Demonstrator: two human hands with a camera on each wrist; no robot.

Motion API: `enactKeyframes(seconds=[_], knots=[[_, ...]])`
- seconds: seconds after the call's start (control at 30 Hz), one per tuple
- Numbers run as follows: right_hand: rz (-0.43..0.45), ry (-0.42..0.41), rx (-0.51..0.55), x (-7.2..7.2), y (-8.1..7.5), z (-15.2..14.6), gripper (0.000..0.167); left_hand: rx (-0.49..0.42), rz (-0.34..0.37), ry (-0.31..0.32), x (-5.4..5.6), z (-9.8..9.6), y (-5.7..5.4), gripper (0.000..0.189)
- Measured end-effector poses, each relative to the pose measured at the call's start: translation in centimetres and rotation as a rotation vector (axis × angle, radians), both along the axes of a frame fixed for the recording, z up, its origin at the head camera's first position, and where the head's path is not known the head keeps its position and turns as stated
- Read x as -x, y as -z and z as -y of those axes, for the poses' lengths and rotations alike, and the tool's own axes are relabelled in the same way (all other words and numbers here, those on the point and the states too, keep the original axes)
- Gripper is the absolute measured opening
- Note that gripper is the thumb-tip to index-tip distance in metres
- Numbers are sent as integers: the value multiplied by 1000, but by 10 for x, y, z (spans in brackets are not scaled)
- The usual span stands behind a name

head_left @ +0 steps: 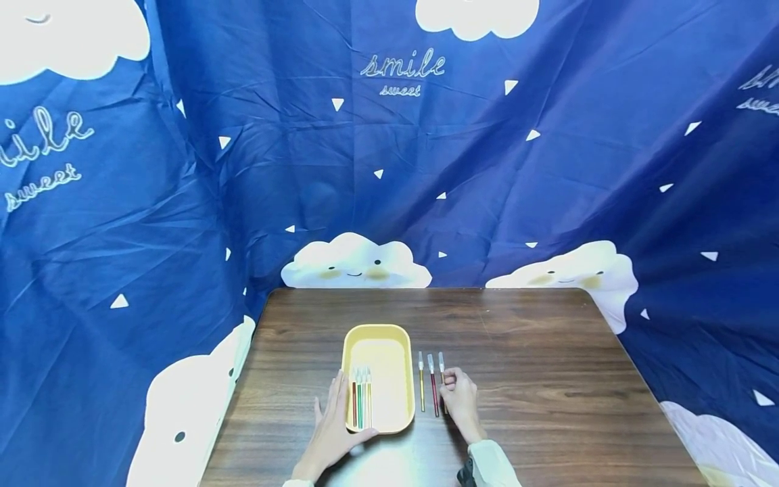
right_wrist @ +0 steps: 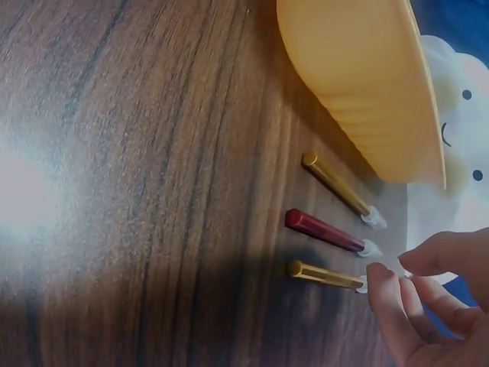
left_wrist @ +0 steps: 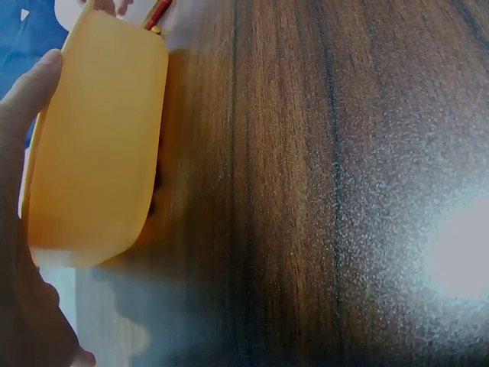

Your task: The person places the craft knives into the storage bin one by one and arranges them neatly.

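Observation:
A yellow tray (head_left: 398,399) holds several slim capped craft knives (head_left: 360,399), red, green and gold, along its left side. My left hand (head_left: 328,433) rests at its near left corner, fingers straight along the left rim and thumb across the near rim. To the tray's right, a gold craft knife (head_left: 422,389) and a red craft knife (head_left: 434,392) lie side by side. My right hand (head_left: 461,402) pinches the rightmost gold craft knife (right_wrist: 325,275) near its clear cap; the fingertips partly hide the cap in the right wrist view.
The brown wood-grain table (head_left: 548,392) extends widely to the right and behind the tray. A blue cloth (head_left: 389,169) with white clouds and triangles hangs behind and at both sides. Bright glare shows on the tabletop near the front.

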State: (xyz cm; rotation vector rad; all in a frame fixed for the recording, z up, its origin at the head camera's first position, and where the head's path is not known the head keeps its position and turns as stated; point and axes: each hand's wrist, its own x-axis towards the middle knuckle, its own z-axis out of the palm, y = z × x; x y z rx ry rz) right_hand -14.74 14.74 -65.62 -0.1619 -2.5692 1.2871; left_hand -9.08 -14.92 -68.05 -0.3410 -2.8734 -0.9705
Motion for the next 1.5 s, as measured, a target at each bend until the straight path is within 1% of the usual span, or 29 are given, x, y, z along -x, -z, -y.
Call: enactKeyframes(seconds=[0.13,0.4,0.57,0.77,0.97,1.37,1.5], knots=[[18,52,-39,0,3,-3,28,2,1,0,0,1,1,130],[58,107,-88,-3,10,-2,25,-2,-4,0,0,1,-1,130],[113,138,-89,-7,11,1,28,2,-5,4,-1,1,0,132],[148,157,-88,-9,13,4,32,9,3,1,-1,1,0,132],[175,167,-96,-8,16,4,32,-5,7,4,0,1,-2,131],[168,172,-115,-7,19,6,30,-24,16,3,-2,0,-4,130],[167,170,-121,-6,21,7,28,-22,7,2,-2,0,-6,129]])
